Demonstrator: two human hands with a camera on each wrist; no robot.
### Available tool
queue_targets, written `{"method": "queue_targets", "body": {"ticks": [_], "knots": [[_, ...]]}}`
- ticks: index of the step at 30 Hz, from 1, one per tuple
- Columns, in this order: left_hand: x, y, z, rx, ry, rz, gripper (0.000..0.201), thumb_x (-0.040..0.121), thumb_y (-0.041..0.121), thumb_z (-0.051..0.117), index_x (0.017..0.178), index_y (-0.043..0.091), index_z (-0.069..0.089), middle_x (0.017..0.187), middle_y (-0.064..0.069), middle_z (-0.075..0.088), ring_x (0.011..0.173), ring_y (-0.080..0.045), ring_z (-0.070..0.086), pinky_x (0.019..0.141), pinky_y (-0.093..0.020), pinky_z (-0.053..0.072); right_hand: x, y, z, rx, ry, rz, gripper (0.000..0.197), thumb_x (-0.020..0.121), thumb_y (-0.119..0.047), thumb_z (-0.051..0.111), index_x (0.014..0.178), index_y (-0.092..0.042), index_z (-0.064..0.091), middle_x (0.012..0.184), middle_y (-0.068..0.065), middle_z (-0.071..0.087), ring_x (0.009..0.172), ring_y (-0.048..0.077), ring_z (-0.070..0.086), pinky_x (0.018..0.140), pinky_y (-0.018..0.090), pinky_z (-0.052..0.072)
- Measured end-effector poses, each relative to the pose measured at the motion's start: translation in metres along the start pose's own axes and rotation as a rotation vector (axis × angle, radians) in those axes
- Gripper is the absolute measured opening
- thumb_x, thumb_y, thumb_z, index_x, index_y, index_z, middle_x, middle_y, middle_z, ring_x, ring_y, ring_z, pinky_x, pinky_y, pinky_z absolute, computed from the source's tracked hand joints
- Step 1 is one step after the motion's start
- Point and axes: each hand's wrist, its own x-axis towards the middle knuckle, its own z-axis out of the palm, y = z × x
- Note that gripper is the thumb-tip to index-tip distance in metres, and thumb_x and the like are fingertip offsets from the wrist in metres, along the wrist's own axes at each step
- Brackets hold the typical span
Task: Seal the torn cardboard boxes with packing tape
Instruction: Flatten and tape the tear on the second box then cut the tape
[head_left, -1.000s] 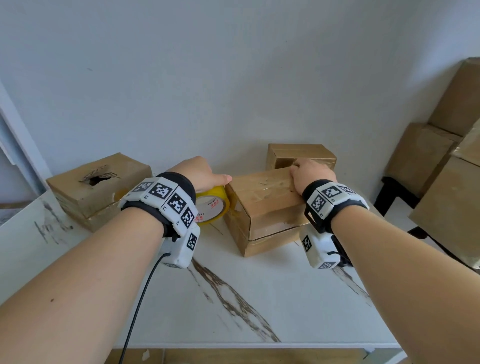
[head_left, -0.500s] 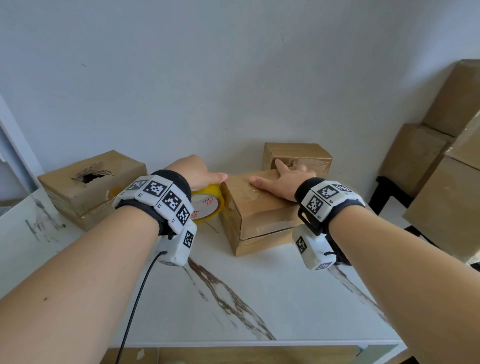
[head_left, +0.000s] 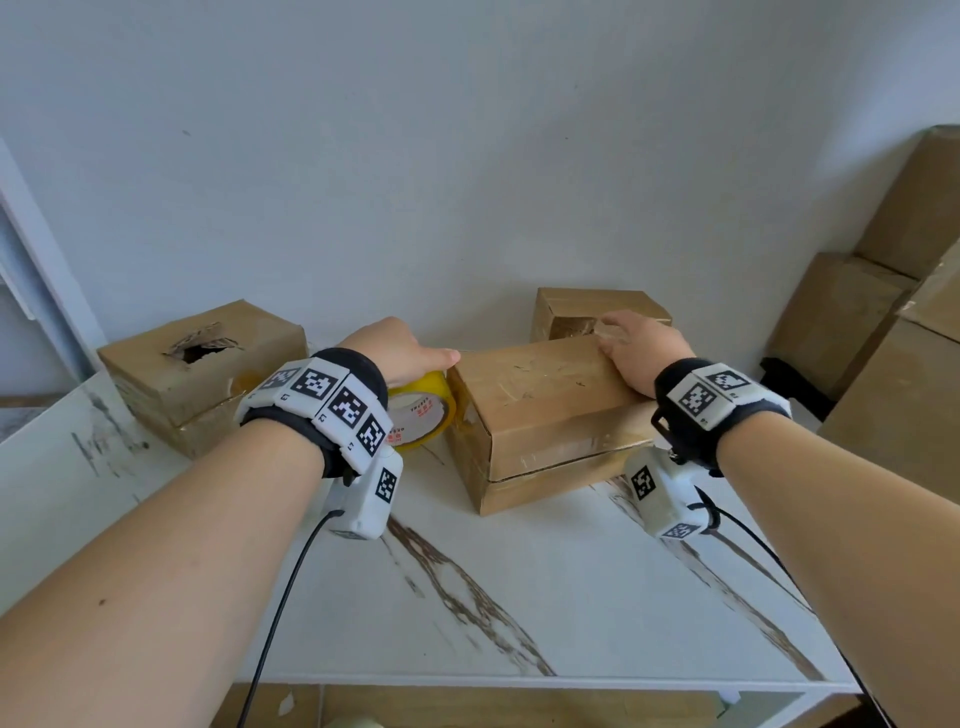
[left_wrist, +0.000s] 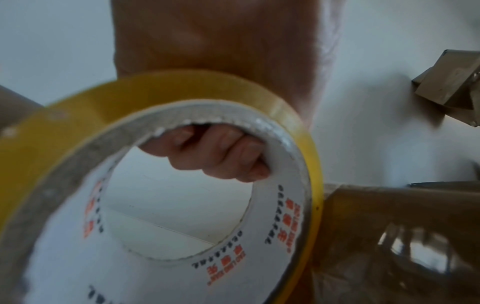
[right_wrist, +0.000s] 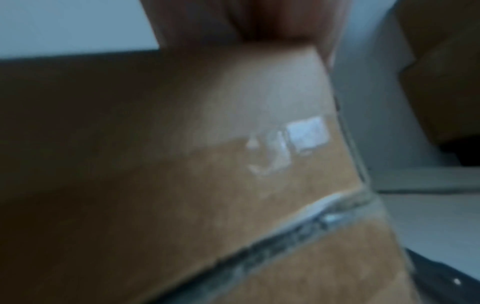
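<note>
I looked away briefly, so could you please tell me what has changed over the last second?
The right hand slid from the brown cardboard box's top centre to its far right corner. The left hand still grips the yellow packing tape roll beside the box.

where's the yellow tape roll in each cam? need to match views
Head: tape roll sits left of centre, under the left hand, touching the middle box.
Left wrist: the roll fills the left and centre, fingers hooked through its core.
Right wrist: not in it; only blurred cardboard shows.
Shared landmark: the middle box, centre in head, lower right in left wrist.
</note>
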Motion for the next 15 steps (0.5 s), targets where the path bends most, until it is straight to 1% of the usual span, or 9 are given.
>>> {"method": "queue_targets", "body": {"ticks": [2, 4, 5, 7, 8, 10, 11, 13, 15], "knots": [[-0.003, -0.001, 0.001, -0.002, 0.013, -0.028, 0.068, 0.087, 0.059, 0.050, 0.119, 0.000, 0.056, 0.117, -0.018, 0.061, 0.105, -0.031, 0.057, 0.085, -0.033, 0.042, 0.000, 0.004, -0.004, 0.074, 0.007, 0.046, 0.035, 0.100, -0.029, 0.038, 0.124, -0.016, 0.058, 0.127, 0.012, 0.058, 0.114, 0.032, 0.052, 0.090, 0.035, 0.042], [-0.008, 0.001, 0.001, 0.020, 0.028, -0.053, 0.074, 0.089, 0.057, 0.048, 0.135, -0.001, 0.043, 0.136, -0.018, 0.050, 0.120, -0.033, 0.050, 0.092, -0.033, 0.040, -0.002, 0.005, -0.009, 0.101, 0.008, 0.086, 0.035, 0.098, -0.037, 0.038, 0.102, -0.017, 0.066, 0.115, 0.012, 0.061, 0.105, 0.032, 0.056, 0.080, 0.031, 0.042], [-0.009, 0.003, 0.001, 0.030, 0.027, -0.056, 0.074, 0.090, 0.056, 0.047, 0.138, -0.001, 0.040, 0.140, -0.018, 0.047, 0.123, -0.033, 0.048, 0.094, -0.033, 0.039, -0.004, 0.004, -0.013, 0.099, -0.007, 0.111, 0.037, 0.097, -0.043, 0.038, 0.102, -0.020, 0.067, 0.113, 0.011, 0.060, 0.106, 0.033, 0.056, 0.081, 0.032, 0.044], [-0.013, 0.004, -0.001, 0.051, 0.017, -0.060, 0.073, 0.091, 0.054, 0.046, 0.139, -0.001, 0.038, 0.141, -0.018, 0.045, 0.124, -0.032, 0.047, 0.093, -0.032, 0.039, -0.008, 0.003, -0.020, 0.047, -0.066, 0.154, 0.054, 0.091, -0.060, 0.038, 0.120, -0.019, 0.061, 0.121, 0.013, 0.059, 0.107, 0.035, 0.059, 0.091, 0.038, 0.049], [-0.013, 0.004, -0.002, 0.064, 0.012, -0.062, 0.072, 0.092, 0.054, 0.046, 0.139, -0.001, 0.038, 0.141, -0.018, 0.045, 0.123, -0.032, 0.048, 0.092, -0.031, 0.039, -0.010, 0.003, -0.023, 0.016, -0.094, 0.177, 0.066, 0.087, -0.068, 0.037, 0.125, -0.018, 0.057, 0.119, 0.014, 0.061, 0.103, 0.035, 0.062, 0.092, 0.040, 0.050], [-0.014, 0.003, -0.005, 0.080, 0.000, -0.070, 0.071, 0.092, 0.053, 0.047, 0.139, -0.001, 0.039, 0.141, -0.018, 0.045, 0.123, -0.032, 0.048, 0.092, -0.031, 0.039, -0.014, 0.001, -0.026, -0.002, -0.140, 0.220, 0.086, 0.073, -0.082, 0.041, 0.126, -0.014, 0.054, 0.101, 0.015, 0.068, 0.087, 0.031, 0.067, 0.086, 0.040, 0.054], [-0.015, 0.002, -0.006, 0.085, -0.004, -0.074, 0.071, 0.092, 0.052, 0.047, 0.139, -0.001, 0.039, 0.141, -0.019, 0.045, 0.124, -0.032, 0.047, 0.093, -0.031, 0.038, -0.016, -0.002, -0.025, -0.008, -0.157, 0.229, 0.093, 0.068, -0.085, 0.043, 0.126, -0.012, 0.053, 0.100, 0.015, 0.068, 0.085, 0.030, 0.068, 0.084, 0.039, 0.054], [-0.018, 0.001, -0.008, 0.095, -0.008, -0.084, 0.068, 0.092, 0.050, 0.047, 0.138, -0.001, 0.039, 0.140, -0.019, 0.045, 0.122, -0.032, 0.048, 0.091, -0.031, 0.038, -0.017, -0.008, -0.021, -0.028, -0.149, 0.212, 0.092, 0.067, -0.083, 0.047, 0.124, -0.011, 0.053, 0.108, 0.013, 0.065, 0.087, 0.030, 0.066, 0.083, 0.037, 0.054], [-0.022, -0.001, -0.012, 0.100, -0.002, -0.091, 0.063, 0.092, 0.047, 0.048, 0.133, -0.001, 0.044, 0.133, -0.019, 0.050, 0.109, -0.030, 0.051, 0.083, -0.029, 0.036, -0.015, -0.017, -0.017, 0.011, -0.111, 0.158, 0.073, 0.072, -0.069, 0.057, 0.113, -0.009, 0.060, 0.103, 0.010, 0.067, 0.080, 0.029, 0.068, 0.077, 0.037, 0.057]]}}
